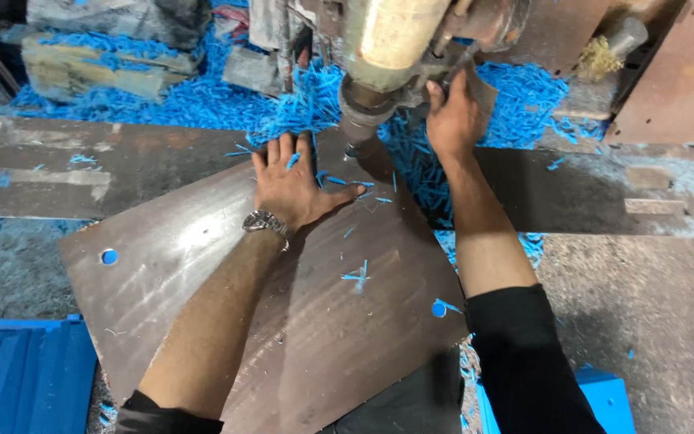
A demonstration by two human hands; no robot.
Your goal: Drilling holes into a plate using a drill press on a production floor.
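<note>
Machine head (387, 48) blocks ahead; plate (202, 265) bare left

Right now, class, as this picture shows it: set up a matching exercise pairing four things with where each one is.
Things:
1. left hand
2. right hand
3. wristwatch
4. blue shavings

Places:
A. heaped behind the plate
B. flat on the metal plate
C. up at the machine head
D. on the left wrist

Pairs: 1-B, 2-C, 3-D, 4-A
</note>
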